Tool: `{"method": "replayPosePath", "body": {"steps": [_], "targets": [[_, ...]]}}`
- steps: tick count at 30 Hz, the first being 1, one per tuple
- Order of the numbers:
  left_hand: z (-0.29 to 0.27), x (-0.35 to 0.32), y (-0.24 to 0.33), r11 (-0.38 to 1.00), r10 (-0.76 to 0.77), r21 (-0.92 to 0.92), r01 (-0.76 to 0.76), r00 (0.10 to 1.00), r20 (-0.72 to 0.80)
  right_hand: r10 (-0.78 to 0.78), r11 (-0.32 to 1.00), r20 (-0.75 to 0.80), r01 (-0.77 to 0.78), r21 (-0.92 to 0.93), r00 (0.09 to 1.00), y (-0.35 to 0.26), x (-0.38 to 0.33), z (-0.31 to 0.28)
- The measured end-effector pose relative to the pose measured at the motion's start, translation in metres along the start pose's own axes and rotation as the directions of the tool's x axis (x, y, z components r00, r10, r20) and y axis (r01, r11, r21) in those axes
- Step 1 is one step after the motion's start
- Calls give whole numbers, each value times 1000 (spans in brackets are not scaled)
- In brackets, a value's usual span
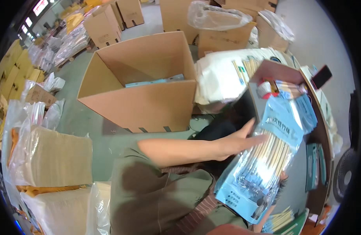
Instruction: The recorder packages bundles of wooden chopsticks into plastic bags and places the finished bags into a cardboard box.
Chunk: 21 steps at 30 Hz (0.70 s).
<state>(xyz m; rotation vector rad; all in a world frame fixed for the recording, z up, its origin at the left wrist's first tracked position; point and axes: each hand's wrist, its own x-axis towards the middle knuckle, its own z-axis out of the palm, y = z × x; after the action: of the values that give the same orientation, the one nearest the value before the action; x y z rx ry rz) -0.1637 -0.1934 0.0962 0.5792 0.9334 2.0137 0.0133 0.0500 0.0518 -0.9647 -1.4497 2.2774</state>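
Note:
A clear and blue packet of chopsticks (272, 154) lies tilted in front of me at the right, its upper end by the tray. My left hand (237, 143) reaches across from the left, thumb raised apart and fingers stretched over the packet's front. My right hand (283, 178) is mostly hidden behind the packet; its fingers show at the right edge, closed round it. More blue packets (306, 113) lie beyond the upper end. Loose chopsticks (282, 220) lie below, near a green edge.
A large open carton (143, 103) stands ahead with blue packets (155, 81) inside. White sacks (219, 74) lie right of it, with loose chopsticks on top. A brown-sided tray (323, 156) and a fan (345, 172) are at the right. Plastic-wrapped stacks (60, 156) stand at the left.

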Motion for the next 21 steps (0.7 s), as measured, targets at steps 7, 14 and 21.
{"method": "replayPosePath", "body": {"steps": [7, 14, 21], "targets": [[-97, -36, 108, 1000, -14, 1, 15, 958, -286, -22, 913, 583, 254, -320, 812, -35, 118, 210], [-260, -91, 245, 989, 151, 104, -110, 774, -615, -105, 974, 833, 226, -24, 543, -36, 146, 447], [-417, -97, 183, 982, -130, -37, 185, 523, -842, 17, 989, 598, 76, -130, 802, -2, 236, 331]]}}
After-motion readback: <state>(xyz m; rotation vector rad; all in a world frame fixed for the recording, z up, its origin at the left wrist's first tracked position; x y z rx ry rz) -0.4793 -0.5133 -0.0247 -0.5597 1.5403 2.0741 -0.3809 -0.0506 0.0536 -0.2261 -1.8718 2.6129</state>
